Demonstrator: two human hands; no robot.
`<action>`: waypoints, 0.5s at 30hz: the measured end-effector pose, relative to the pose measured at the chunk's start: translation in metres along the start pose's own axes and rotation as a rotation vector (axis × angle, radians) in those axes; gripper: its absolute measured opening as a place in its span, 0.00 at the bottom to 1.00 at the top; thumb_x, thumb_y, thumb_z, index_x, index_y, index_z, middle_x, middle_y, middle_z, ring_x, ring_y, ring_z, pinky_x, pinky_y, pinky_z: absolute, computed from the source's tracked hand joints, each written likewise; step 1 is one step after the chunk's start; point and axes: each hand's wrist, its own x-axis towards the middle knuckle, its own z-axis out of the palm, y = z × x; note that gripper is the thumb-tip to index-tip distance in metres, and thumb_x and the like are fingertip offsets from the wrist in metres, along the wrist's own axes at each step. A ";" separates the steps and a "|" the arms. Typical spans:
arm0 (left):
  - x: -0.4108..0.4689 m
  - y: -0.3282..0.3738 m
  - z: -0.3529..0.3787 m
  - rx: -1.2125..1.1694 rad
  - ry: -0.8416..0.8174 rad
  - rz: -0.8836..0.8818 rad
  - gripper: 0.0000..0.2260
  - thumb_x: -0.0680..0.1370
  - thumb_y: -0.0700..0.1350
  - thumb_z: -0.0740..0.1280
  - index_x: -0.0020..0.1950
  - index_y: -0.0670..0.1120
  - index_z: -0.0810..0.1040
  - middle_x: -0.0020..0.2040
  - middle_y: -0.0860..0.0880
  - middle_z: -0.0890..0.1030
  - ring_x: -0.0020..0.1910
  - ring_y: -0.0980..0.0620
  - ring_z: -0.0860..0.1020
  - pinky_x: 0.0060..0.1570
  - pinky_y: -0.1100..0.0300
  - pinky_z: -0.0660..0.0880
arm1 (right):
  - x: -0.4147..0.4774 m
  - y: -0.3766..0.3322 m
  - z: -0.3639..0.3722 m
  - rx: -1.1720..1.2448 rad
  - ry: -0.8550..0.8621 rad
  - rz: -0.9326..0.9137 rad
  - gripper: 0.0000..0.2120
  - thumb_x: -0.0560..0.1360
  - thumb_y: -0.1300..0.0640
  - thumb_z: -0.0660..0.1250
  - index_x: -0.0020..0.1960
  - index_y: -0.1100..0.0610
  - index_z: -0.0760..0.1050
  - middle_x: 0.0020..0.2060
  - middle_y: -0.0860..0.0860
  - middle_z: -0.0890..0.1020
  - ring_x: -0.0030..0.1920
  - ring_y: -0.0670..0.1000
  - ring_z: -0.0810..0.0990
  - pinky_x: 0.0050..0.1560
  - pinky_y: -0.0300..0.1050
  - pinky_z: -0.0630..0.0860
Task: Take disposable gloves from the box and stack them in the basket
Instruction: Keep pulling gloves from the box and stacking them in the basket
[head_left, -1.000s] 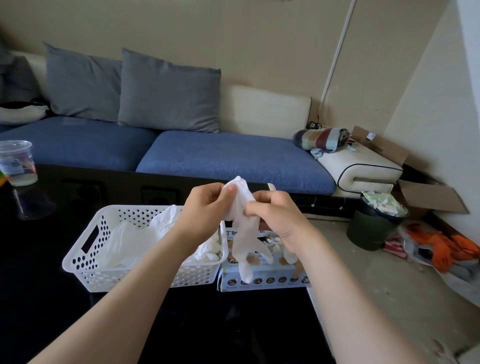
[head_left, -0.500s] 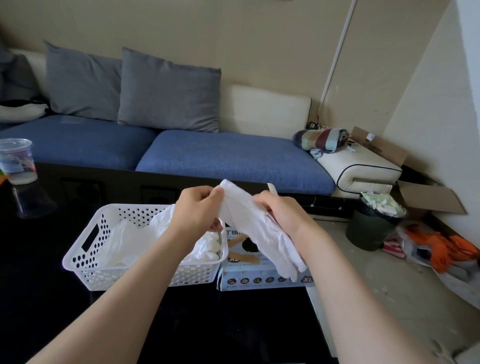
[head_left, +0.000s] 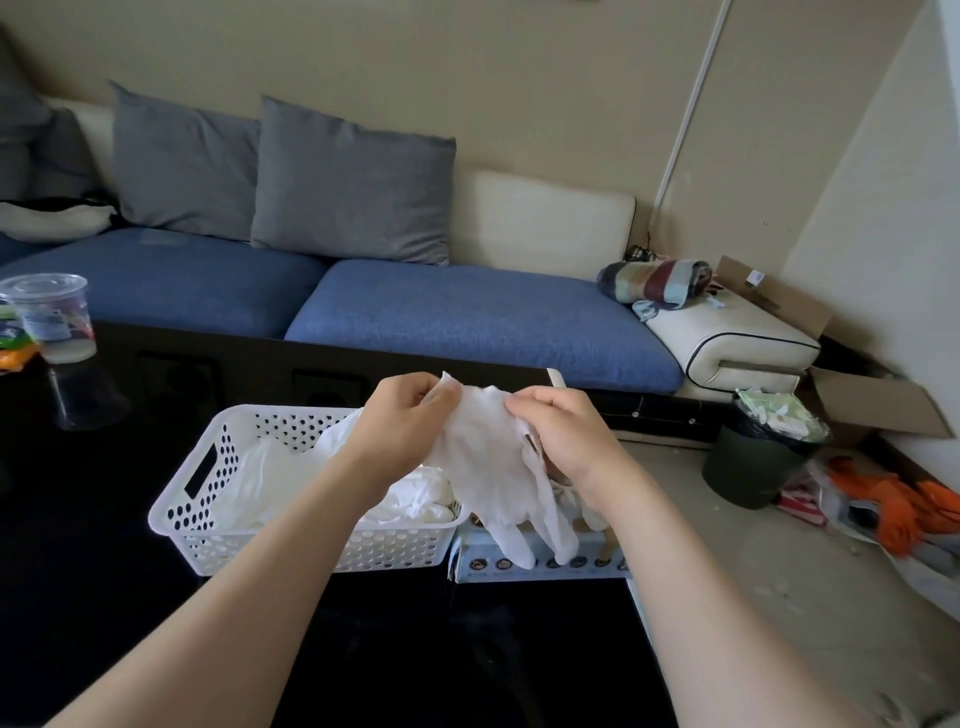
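Observation:
A white disposable glove (head_left: 488, 467) hangs spread between both hands, cuff up and fingers dangling over the glove box. My left hand (head_left: 405, 421) pinches the cuff's left corner; my right hand (head_left: 561, 431) pinches its right side. Below on the black table stands a white perforated basket (head_left: 208, 499) with several white gloves (head_left: 415, 499) piled inside. The pale blue glove box (head_left: 545, 564) sits right against the basket's right end, mostly hidden behind the glove and my right wrist.
A clear plastic cup (head_left: 52, 317) stands at the table's far left. Behind the table runs a blue sofa (head_left: 467, 317) with grey cushions. On the floor to the right are a dark bin (head_left: 758, 457), cardboard boxes and orange items (head_left: 904, 509).
The glove hung narrow and bunched a second ago; both hands have pulled its cuff apart and flattened it, and it now hangs a little lower over the box.

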 end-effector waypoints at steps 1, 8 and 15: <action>-0.001 0.002 -0.001 -0.013 0.002 0.027 0.24 0.84 0.55 0.62 0.44 0.33 0.69 0.38 0.46 0.68 0.38 0.48 0.66 0.40 0.50 0.64 | -0.001 -0.003 0.001 0.045 -0.018 0.022 0.13 0.83 0.49 0.68 0.48 0.54 0.87 0.40 0.49 0.86 0.46 0.51 0.84 0.47 0.45 0.77; 0.000 0.001 -0.021 -0.208 -0.013 -0.063 0.19 0.86 0.54 0.60 0.51 0.38 0.73 0.44 0.46 0.75 0.42 0.48 0.73 0.41 0.51 0.72 | 0.005 -0.003 0.016 0.224 -0.216 0.126 0.17 0.74 0.49 0.79 0.55 0.62 0.86 0.51 0.59 0.89 0.57 0.64 0.87 0.63 0.62 0.81; -0.002 -0.008 -0.057 -0.176 0.133 -0.202 0.13 0.88 0.52 0.56 0.59 0.45 0.76 0.55 0.44 0.80 0.49 0.45 0.80 0.34 0.54 0.79 | 0.012 -0.011 0.038 0.245 -0.239 0.224 0.13 0.78 0.50 0.78 0.56 0.58 0.85 0.50 0.56 0.90 0.52 0.59 0.88 0.55 0.54 0.83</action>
